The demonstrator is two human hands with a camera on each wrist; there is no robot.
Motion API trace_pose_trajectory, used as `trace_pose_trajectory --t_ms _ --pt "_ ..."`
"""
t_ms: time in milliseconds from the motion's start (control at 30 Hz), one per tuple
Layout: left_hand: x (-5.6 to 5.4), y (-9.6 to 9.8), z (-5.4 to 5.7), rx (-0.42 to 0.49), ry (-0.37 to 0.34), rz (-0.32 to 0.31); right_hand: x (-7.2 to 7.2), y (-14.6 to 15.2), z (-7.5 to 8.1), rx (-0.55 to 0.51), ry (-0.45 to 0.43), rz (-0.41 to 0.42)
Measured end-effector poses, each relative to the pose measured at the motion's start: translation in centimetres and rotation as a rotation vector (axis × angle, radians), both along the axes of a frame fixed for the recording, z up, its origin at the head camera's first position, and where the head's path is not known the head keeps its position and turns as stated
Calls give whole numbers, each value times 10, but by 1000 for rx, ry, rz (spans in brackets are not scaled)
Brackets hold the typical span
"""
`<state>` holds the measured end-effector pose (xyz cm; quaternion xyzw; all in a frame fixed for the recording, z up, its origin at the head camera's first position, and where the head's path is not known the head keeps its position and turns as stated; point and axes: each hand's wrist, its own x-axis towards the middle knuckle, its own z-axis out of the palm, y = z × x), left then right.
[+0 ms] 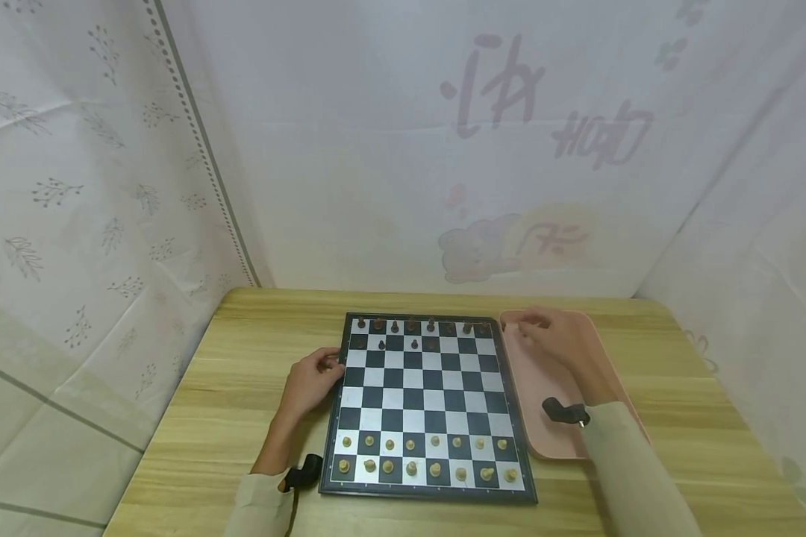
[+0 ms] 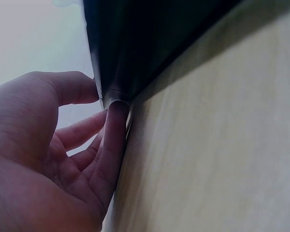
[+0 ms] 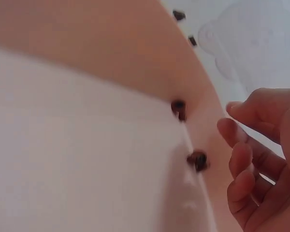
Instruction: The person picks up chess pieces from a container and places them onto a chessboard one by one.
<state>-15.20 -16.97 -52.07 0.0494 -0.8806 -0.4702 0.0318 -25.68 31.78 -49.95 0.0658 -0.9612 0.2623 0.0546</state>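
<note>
My left hand (image 1: 313, 380) is at the left edge of a black-and-white chessboard (image 1: 413, 380). In the left wrist view, its thumb and a finger pinch the board's dark rim (image 2: 108, 92). My right hand (image 1: 554, 335) is over the far end of a pink tray (image 1: 544, 440), its fingers loosely bent. No piece shows between its thumb and fingers in the right wrist view. Near those fingertips, two dark chess pieces, one (image 3: 179, 110) farther and one (image 3: 198, 160) nearer, lie along the tray's inner edge; both look blurred.
Dark chess pieces (image 1: 412, 325) line the board's far row, with several more (image 1: 414, 344) in the row before it. Two rows of cream pieces (image 1: 411, 468) stand at the near side. The wooden table (image 1: 242, 335) meets patterned cloth hangings (image 1: 376, 186) behind and at the sides.
</note>
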Motion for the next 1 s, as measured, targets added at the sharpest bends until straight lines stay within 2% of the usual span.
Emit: trace_pose_trajectory --t_ms 67,267,567,733,1000 --pt "0 0 0 1 -1 1 1 6 -2 38 5 -34" --pt "0 1 -1 4 -7 2 3 11 -5 -11 -2 -40" --pt "0 2 -1 2 -7 2 -1 13 -7 46 87 22" --pt "0 2 0 3 -7 3 0 12 -7 64 70 18" --pt "-1 2 -1 -4 -8 3 2 10 -8 51 34 -40"
